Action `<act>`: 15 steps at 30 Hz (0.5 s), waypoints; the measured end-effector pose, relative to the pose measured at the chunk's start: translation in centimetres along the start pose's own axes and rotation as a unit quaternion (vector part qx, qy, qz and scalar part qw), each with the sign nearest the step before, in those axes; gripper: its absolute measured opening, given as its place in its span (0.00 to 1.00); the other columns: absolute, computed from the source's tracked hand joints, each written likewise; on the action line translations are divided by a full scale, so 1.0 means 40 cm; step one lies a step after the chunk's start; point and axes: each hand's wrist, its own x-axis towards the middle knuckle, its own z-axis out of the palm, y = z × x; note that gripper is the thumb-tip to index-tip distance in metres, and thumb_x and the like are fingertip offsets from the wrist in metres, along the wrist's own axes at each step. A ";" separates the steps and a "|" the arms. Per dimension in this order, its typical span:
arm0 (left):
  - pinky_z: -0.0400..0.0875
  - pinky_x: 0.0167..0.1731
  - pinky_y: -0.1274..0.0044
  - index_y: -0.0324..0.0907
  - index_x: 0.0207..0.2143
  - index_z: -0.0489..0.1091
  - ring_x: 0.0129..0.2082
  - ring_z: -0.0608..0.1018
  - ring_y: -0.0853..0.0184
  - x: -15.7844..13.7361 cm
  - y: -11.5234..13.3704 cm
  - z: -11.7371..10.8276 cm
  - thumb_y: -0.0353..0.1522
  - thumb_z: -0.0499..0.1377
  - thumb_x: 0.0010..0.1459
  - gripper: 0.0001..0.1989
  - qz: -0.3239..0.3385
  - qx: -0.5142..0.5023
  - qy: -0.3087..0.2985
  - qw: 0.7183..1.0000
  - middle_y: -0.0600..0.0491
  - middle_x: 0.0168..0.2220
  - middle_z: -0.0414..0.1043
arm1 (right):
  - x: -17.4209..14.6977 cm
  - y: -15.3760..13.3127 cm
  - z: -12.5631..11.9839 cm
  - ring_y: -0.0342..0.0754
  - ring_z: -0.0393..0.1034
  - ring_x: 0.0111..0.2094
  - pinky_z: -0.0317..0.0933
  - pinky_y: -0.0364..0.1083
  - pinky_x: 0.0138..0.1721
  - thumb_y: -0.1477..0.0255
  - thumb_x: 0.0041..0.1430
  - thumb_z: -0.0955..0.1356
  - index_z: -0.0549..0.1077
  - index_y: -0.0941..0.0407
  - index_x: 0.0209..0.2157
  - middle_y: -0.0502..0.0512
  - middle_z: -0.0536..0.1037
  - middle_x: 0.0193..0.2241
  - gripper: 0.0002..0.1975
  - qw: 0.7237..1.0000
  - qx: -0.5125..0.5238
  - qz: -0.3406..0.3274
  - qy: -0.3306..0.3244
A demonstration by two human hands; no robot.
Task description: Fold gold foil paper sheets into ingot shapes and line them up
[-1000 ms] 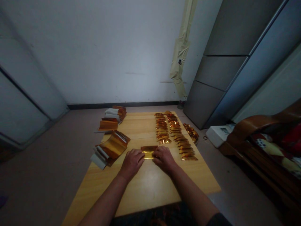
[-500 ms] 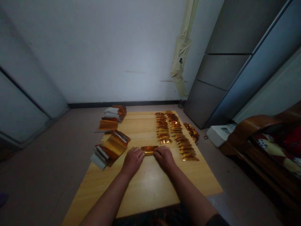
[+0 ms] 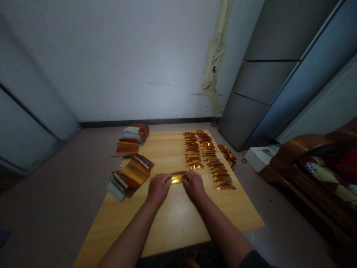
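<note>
Between my hands a folded strip of gold foil paper [image 3: 176, 178] lies near the middle of the wooden table [image 3: 173, 216]. My left hand [image 3: 159, 188] grips its left end with fingers pressed together, and my right hand [image 3: 193, 184] pinches the right end. A loose stack of gold foil sheets [image 3: 134, 171] rests to the left of my left hand, some with pale undersides showing. Beyond my right hand, folded gold foil pieces overlap in two rows, an inner row [image 3: 192, 150] and an outer row [image 3: 216, 163].
More foil sheets [image 3: 129, 143] hang over the table's far left edge. A heap of folded gold pieces [image 3: 227, 155] sits off the right edge. Farther right are a grey refrigerator [image 3: 259, 82], a white box [image 3: 256, 159] and a wooden seat [image 3: 292, 163]. A wall [image 3: 139, 67] rises behind.
The foil strip between my hands now shows a wider, brighter face, slightly tilted. Both hands stay on its ends with small finger shifts. The stacks and rows have not moved.
</note>
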 end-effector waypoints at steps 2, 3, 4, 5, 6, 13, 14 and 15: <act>0.66 0.43 0.69 0.45 0.38 0.76 0.40 0.75 0.62 0.000 0.002 -0.002 0.30 0.56 0.58 0.09 0.001 0.007 -0.002 1.000 0.51 0.37 0.77 | 0.001 0.000 -0.002 0.47 0.67 0.37 0.52 0.43 0.40 0.78 0.56 0.65 0.76 0.55 0.32 0.52 0.76 0.31 0.08 1.000 -0.003 0.000 -0.003; 0.66 0.43 0.69 0.45 0.38 0.75 0.40 0.75 0.62 -0.001 0.003 -0.003 0.30 0.56 0.57 0.09 0.002 0.010 -0.001 1.000 0.51 0.37 0.77 | 0.002 0.000 -0.002 0.46 0.67 0.37 0.52 0.43 0.39 0.77 0.56 0.65 0.76 0.55 0.32 0.52 0.76 0.31 0.07 1.000 -0.004 0.000 -0.004; 0.66 0.43 0.70 0.45 0.38 0.75 0.40 0.75 0.62 -0.001 0.005 -0.003 0.29 0.56 0.57 0.09 0.004 0.013 0.001 1.000 0.51 0.36 0.77 | 0.003 0.000 -0.003 0.46 0.67 0.36 0.52 0.43 0.39 0.77 0.56 0.65 0.76 0.55 0.32 0.52 0.76 0.31 0.07 1.000 -0.004 0.000 -0.005; 0.66 0.43 0.70 0.45 0.38 0.75 0.40 0.75 0.62 -0.002 0.006 -0.004 0.29 0.56 0.57 0.09 0.007 0.014 0.004 1.000 0.51 0.36 0.77 | 0.003 0.000 -0.003 0.46 0.67 0.36 0.51 0.43 0.39 0.77 0.56 0.65 0.76 0.55 0.32 0.52 0.76 0.31 0.07 1.000 -0.005 0.000 -0.004; 0.65 0.43 0.70 0.45 0.38 0.75 0.40 0.75 0.62 -0.003 0.007 -0.004 0.29 0.56 0.57 0.09 0.009 0.016 0.006 1.000 0.51 0.36 0.77 | 0.004 -0.001 -0.003 0.46 0.67 0.36 0.51 0.43 0.38 0.77 0.56 0.65 0.76 0.55 0.32 0.52 0.76 0.31 0.08 1.000 -0.006 0.001 -0.003; 0.64 0.42 0.70 0.45 0.39 0.75 0.40 0.74 0.61 -0.008 0.011 -0.006 0.29 0.55 0.58 0.10 0.014 0.034 -0.006 0.999 0.50 0.36 0.75 | 0.007 0.001 0.000 0.45 0.67 0.36 0.51 0.42 0.38 0.77 0.57 0.65 0.75 0.54 0.30 0.51 0.76 0.31 0.08 1.000 -0.018 0.004 -0.012; 0.64 0.42 0.70 0.45 0.39 0.75 0.40 0.74 0.61 -0.009 0.013 -0.007 0.29 0.55 0.59 0.10 0.019 0.039 -0.005 0.999 0.50 0.35 0.75 | 0.007 0.001 0.001 0.45 0.66 0.36 0.51 0.42 0.37 0.77 0.57 0.64 0.75 0.54 0.30 0.51 0.76 0.31 0.08 1.000 -0.022 0.002 -0.011; 0.63 0.41 0.70 0.45 0.39 0.75 0.39 0.73 0.62 -0.010 0.014 -0.009 0.29 0.54 0.59 0.10 0.025 0.044 -0.004 0.999 0.50 0.35 0.74 | 0.007 0.000 0.002 0.45 0.66 0.36 0.50 0.42 0.37 0.77 0.57 0.64 0.75 0.54 0.31 0.51 0.75 0.31 0.08 1.000 -0.027 0.000 -0.010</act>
